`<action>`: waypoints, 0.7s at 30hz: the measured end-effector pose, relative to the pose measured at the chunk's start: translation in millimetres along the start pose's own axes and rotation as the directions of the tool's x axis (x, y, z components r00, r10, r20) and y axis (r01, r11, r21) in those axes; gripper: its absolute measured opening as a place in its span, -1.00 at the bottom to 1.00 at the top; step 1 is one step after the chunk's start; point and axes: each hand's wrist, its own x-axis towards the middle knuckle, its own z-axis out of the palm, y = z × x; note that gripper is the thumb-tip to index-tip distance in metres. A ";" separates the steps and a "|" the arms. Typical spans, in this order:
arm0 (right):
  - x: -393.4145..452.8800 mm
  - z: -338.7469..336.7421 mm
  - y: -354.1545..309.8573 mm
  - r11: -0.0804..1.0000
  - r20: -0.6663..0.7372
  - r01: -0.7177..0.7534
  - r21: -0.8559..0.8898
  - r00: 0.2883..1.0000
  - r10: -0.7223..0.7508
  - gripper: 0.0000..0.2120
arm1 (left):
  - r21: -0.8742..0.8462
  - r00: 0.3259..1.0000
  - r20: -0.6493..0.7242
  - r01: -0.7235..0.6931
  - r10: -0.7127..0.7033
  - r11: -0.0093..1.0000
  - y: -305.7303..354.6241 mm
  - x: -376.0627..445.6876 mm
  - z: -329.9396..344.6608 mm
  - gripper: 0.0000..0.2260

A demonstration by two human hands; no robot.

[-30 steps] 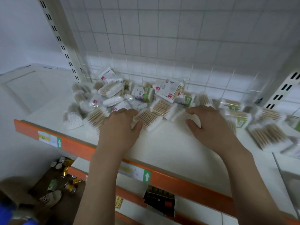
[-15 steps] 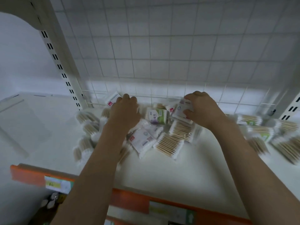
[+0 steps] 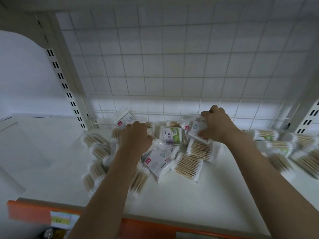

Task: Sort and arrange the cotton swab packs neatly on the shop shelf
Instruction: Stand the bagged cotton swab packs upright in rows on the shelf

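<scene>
Our right hand (image 3: 218,125) pinches a white pack (image 3: 196,131) at the pile's back; our left hand (image 3: 135,138) curls into the pile (image 3: 160,152) mid-shelf (image 3: 198,195), grip hidden. Lifting carelessly could tumble loose packs toward the orange edge (image 3: 29,211).

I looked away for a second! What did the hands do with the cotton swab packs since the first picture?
Both hands reached from the front of the pile to the back, near the wire grid. The right hand took hold of a white swab pack and grips it. The left hand now rests on packs at the back left; a grip cannot be seen. The jumbled pile stays unsorted on the shelf.
</scene>
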 end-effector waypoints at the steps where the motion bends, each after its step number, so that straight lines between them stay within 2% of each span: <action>1: -2.0 -1.4 -1.3 1.000 -0.010 0.001 0.017 1.000 -0.001 -0.48 | 0.004 1.000 -0.014 -0.013 0.013 1.000 0.0 -1.8 -1.0 -0.78; 4: -11.8 -4.9 -5.4 0.995 -0.041 0.026 0.098 0.999 -0.022 -0.52 | -0.011 0.997 -0.058 -0.050 0.049 0.999 -0.8 -8.0 -5.7 -0.81; 7: -26.0 -8.4 -9.6 0.981 -0.080 0.055 0.184 0.996 -0.041 -0.65 | -0.058 0.991 -0.099 -0.092 0.086 0.994 2.7 -14.8 -14.7 -0.82; 9: -37.1 -12.2 -11.3 0.977 -0.117 0.059 0.207 0.993 -0.035 -0.75 | -0.107 0.981 -0.162 -0.121 0.103 0.987 8.4 -21.4 -22.3 -0.75; 12: -56.8 -20.0 -9.3 0.973 -0.193 0.054 0.226 0.981 -0.009 -0.76 | -0.210 0.953 -0.267 -0.205 0.146 0.956 20.6 -35.4 -31.5 -0.66; 17: -96.4 -36.6 4.4 0.957 -0.289 0.075 0.280 0.957 0.010 -0.58 | -0.337 0.926 -0.275 -0.345 0.259 0.876 54.0 -58.6 -36.9 -0.58; 21: -128.9 -41.8 26.9 0.948 -0.327 -0.005 0.318 0.938 0.115 -0.73 | -0.400 0.907 -0.248 -0.415 0.340 0.817 85.2 -73.4 -38.0 -0.56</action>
